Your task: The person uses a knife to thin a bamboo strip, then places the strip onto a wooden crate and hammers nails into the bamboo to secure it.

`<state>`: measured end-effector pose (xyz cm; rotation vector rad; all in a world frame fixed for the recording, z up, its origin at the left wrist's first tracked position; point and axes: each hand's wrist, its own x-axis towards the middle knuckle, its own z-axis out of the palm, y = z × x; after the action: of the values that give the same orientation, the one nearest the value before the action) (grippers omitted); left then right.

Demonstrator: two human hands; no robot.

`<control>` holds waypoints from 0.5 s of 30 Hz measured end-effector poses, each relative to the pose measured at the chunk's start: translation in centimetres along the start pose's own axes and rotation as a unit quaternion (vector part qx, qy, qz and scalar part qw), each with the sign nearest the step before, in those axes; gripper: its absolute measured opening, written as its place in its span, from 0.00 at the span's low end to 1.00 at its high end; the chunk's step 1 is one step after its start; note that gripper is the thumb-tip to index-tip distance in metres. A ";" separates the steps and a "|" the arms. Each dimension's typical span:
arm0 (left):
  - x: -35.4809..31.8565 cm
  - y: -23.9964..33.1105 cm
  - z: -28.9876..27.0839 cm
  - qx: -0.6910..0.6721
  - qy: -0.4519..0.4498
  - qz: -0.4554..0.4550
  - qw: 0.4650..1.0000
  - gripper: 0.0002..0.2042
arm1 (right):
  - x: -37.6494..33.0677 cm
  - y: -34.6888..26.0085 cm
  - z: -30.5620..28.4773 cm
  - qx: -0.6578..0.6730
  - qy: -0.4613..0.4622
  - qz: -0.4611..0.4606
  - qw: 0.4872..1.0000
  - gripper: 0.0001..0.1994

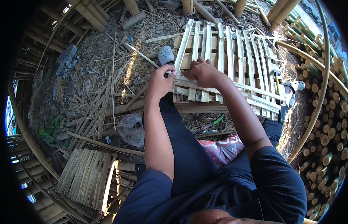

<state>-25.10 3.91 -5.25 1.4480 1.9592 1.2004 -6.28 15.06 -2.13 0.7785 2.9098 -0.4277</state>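
Observation:
Several pale bamboo slats (230, 56) lie side by side over wooden boards (200, 108) in front of me. Long bamboo strips (256, 98) cross their near ends. At the left corner my left hand (161, 83) is closed, thumb and fingers pinching the end of a crosswise bamboo strip. Just right of it, my right hand (207, 75) reaches in with its fingers bent and its forefinger toward the same corner. Whatever lies between its fingers is too small to make out. A hammer (277, 83) with a yellow handle rests at the right end of the slats.
A bundle of bamboo slats (84, 175) lies at the lower left, near a clear plastic bag (132, 130). Cut bamboo poles (325, 140) are stacked at the right. Loose strips (106, 100) litter the ground. Grey clogs (166, 55) show beside the slats.

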 end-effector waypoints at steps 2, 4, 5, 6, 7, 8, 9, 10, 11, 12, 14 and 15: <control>0.1 0.8 0.6 0.053 -0.045 -0.024 0.997 0.10 | -0.3 0.7 0.9 0.019 0.041 -0.005 0.999 0.30; 0.4 1.2 0.7 0.025 -0.057 -0.042 0.997 0.11 | -1.3 0.9 1.5 -0.013 0.135 -0.012 0.991 0.27; 0.5 0.9 0.9 0.039 -0.056 -0.046 0.997 0.11 | -2.6 1.2 1.7 -0.040 0.182 -0.003 0.983 0.25; 0.5 0.9 0.8 0.052 -0.051 -0.049 0.996 0.11 | -4.1 1.0 1.5 -0.071 0.228 0.003 0.971 0.24; 0.3 0.6 0.7 0.068 -0.050 -0.057 0.995 0.10 | -5.8 0.7 0.8 -0.002 0.239 0.044 0.970 0.21; 0.3 0.3 0.6 0.085 -0.049 -0.066 0.993 0.10 | -8.2 0.6 0.0 0.020 0.276 0.092 0.957 0.20; 0.2 -0.8 0.8 0.068 -0.013 -0.023 0.997 0.10 | -10.8 1.4 -0.6 0.006 0.294 0.139 0.946 0.20; 0.4 -1.1 1.0 0.058 -0.017 -0.023 0.998 0.11 | -13.4 3.1 -0.3 -0.004 0.315 0.193 0.929 0.20; 0.5 -1.6 1.2 0.045 -0.020 -0.027 0.998 0.11 | -16.0 4.8 0.1 -0.016 0.315 0.249 0.916 0.20; 0.7 -1.3 1.5 0.036 -0.023 -0.027 0.999 0.11 | -19.0 7.1 0.9 -0.021 0.329 0.291 0.898 0.21; 0.9 -0.3 1.9 0.043 -0.021 -0.038 0.998 0.12 | -24.5 11.5 2.7 -0.032 0.310 0.362 0.879 0.25; 0.8 -0.4 1.8 0.047 -0.015 -0.043 0.998 0.12 | -26.3 11.9 2.3 0.013 0.252 0.394 0.884 0.25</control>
<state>-24.23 5.34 -6.42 1.4040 2.0594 1.0566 22.51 11.83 -2.84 2.2134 2.6160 -0.1837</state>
